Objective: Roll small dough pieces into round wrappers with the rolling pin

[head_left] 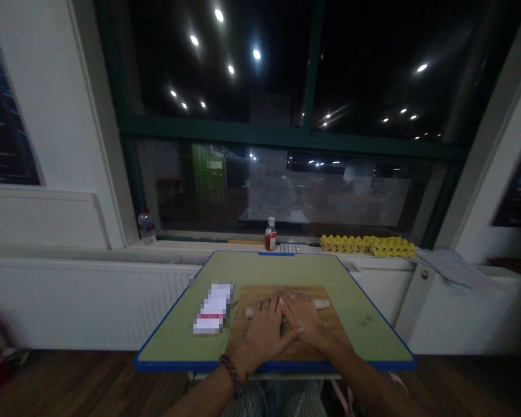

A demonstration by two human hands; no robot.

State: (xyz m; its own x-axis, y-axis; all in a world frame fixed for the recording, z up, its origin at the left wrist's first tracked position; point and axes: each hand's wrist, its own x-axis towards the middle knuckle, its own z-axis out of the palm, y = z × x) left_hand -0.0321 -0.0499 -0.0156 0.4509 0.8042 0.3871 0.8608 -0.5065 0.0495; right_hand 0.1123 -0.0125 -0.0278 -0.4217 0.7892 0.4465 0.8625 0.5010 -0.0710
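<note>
A wooden board (252, 335) lies on the green tabletop (369, 341). Across the board runs a pale, rod-like cylinder (321, 303), with only its two ends showing; whether it is a rolling pin or a roll of soft material I cannot tell. My left hand (264, 327) rests flat over its left part, fingers stretched forward. Over the right part lies my right hand (306, 318), also flat, with its fingertips meeting the left hand's. Both thumbs come close together near the front. A small greyish patch (283, 327) shows in the gap between the hands; the rest is covered.
Left of the board lies a blurred-out phone-like bright rectangle (213, 308). On the windowsill stand a red-labelled bottle (270, 236), a clear bottle (147, 227) and a yellow egg carton (367, 245). Papers (454, 266) lie at the right. A radiator (91, 301) is behind the table.
</note>
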